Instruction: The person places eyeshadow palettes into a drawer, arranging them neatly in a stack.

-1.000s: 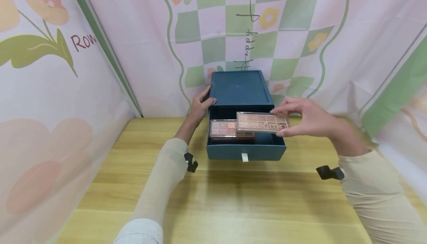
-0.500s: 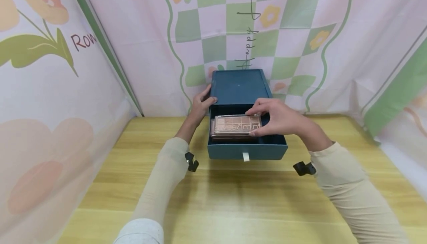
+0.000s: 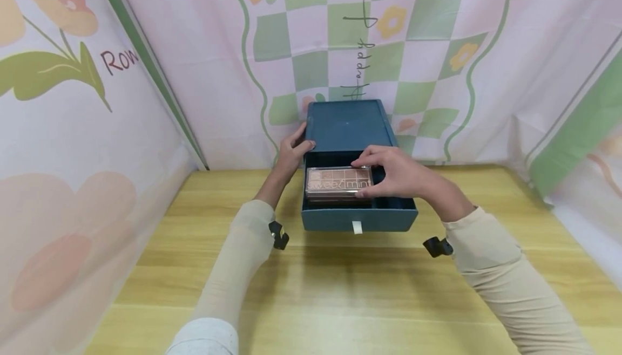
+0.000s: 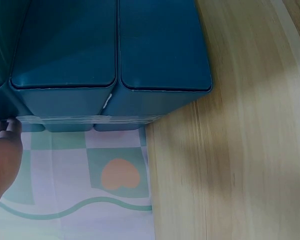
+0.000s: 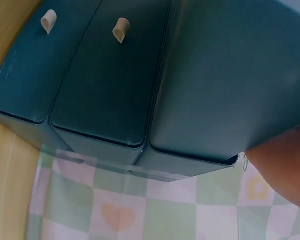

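Observation:
A dark blue drawer cabinet stands at the back of the table with its top drawer pulled out. In that drawer's left part lies an eyeshadow palette with a clear lid lettered "sweet mint", on top of another palette largely hidden beneath it. My right hand pinches the upper palette's right end between thumb and fingers. My left hand rests against the cabinet's left side, thumb at its front top edge. In the right wrist view the raised drawer hides my right fingers.
Two closed drawers with pale pull tabs sit below the pulled-out one. A white tab hangs from the top drawer's front. Patterned curtains enclose the wooden table at the back and sides.
My right hand has carried the palette left and down from above the drawer's right side, and it now lies on the other palette. My left hand has stayed put.

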`<state>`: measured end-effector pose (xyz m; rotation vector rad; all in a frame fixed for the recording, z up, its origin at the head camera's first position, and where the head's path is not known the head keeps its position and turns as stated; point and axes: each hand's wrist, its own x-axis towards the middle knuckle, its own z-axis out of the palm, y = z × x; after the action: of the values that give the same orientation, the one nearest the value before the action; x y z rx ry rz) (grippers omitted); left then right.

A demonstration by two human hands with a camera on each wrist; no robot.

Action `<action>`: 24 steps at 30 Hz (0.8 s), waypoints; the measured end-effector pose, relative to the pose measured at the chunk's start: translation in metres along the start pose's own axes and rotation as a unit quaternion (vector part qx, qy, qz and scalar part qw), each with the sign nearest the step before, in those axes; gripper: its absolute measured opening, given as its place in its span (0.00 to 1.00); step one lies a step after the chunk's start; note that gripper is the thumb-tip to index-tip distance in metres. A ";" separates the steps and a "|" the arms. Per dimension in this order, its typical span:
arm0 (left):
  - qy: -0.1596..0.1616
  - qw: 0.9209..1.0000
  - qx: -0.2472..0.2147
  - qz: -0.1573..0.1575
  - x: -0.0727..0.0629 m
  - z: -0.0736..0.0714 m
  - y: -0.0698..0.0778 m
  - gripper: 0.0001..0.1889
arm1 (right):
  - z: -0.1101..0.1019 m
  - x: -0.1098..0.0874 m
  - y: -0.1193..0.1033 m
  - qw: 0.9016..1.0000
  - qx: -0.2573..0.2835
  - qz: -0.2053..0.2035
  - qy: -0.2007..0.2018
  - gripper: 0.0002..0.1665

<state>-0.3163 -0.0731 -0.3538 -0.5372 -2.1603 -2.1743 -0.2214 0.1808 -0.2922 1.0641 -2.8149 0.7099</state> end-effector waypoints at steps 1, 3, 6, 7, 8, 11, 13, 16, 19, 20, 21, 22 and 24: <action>0.001 1.000 -0.001 0.000 0.000 0.000 0.000 0.37 | 0.000 0.000 0.000 1.000 -0.004 0.001 0.000 0.35; 0.001 1.000 -0.001 -0.002 0.000 -0.001 -0.001 0.38 | 0.001 -0.002 0.000 1.000 -0.012 0.006 0.000 0.37; 0.003 1.000 0.003 -0.005 0.000 -0.001 -0.004 0.38 | 0.002 -0.006 0.001 1.000 -0.013 0.017 0.006 0.40; 0.004 1.000 0.004 -0.006 -0.001 -0.001 -0.004 0.38 | 0.002 -0.008 0.002 1.000 -0.014 0.020 0.011 0.40; 0.005 1.000 0.005 -0.007 -0.001 -0.001 -0.004 0.38 | 0.002 -0.010 0.002 0.999 -0.014 0.024 0.016 0.40; 0.008 1.000 0.005 -0.011 -0.002 0.000 -0.004 0.39 | -0.001 -0.019 0.002 0.999 -0.011 0.032 0.039 0.39; 0.010 1.000 0.007 -0.012 -0.002 0.000 -0.004 0.39 | -0.002 -0.028 0.000 0.997 -0.004 0.037 0.067 0.37; 0.006 1.000 0.005 -0.010 -0.002 0.002 -0.003 0.38 | 0.003 -0.044 -0.003 0.989 0.008 0.026 0.148 0.31; 0.004 1.000 0.001 -0.006 -0.002 0.002 -0.002 0.38 | 0.011 -0.059 -0.009 0.967 0.023 -0.007 0.253 0.26; 0.004 1.000 0.000 -0.005 -0.001 0.002 -0.002 0.38 | 0.014 -0.063 -0.012 0.958 0.029 -0.020 0.283 0.25; 0.006 1.000 -0.001 -0.004 -0.001 0.002 -0.001 0.39 | 0.017 -0.067 -0.016 0.950 0.039 -0.031 0.307 0.25; 0.008 1.000 0.000 -0.004 -0.001 0.002 -0.001 0.39 | 0.019 -0.071 -0.021 0.943 0.046 -0.041 0.327 0.25; 0.011 1.000 0.000 -0.005 -0.001 0.001 0.000 0.39 | 0.023 -0.078 -0.032 0.932 0.059 -0.051 0.354 0.25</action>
<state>-0.3154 -0.0725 -0.3546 -0.5000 -2.1556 -2.1753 -0.1390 0.1979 -0.3156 0.7496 -2.1063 1.0127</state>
